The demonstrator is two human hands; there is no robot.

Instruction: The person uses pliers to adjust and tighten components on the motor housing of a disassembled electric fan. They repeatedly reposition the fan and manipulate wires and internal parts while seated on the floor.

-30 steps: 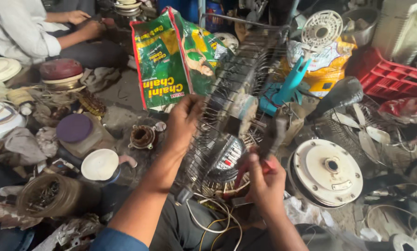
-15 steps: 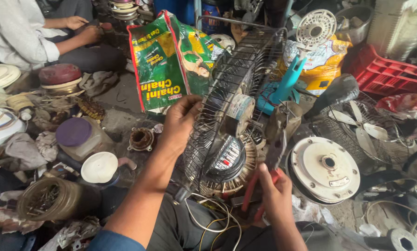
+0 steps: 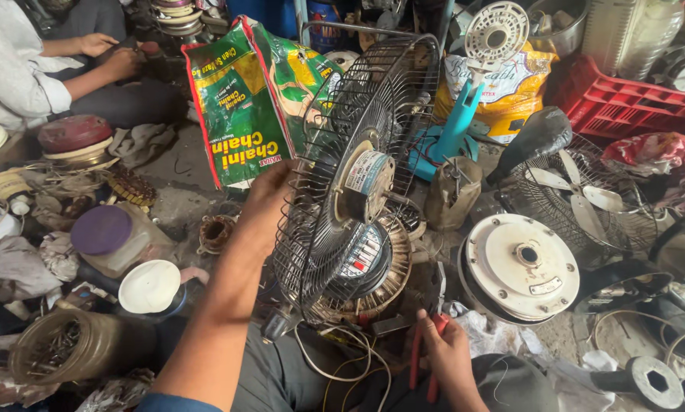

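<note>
At the centre of the frame the left hand [image 3: 270,200] grips the rim of a wire fan guard [image 3: 355,164], holding it tilted upright over a fan motor [image 3: 367,267]. Lower right of centre, the right hand [image 3: 448,357] is closed around red-handled pliers [image 3: 425,352], just beside the motor. A white motor cover [image 3: 519,267] lies to the right. In the upper left, another person's hands [image 3: 112,55] work apart.

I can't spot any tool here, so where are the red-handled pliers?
In the head view the red-handled pliers sit low and right of centre, gripped in the right hand, just below the wire fan guard.
</note>
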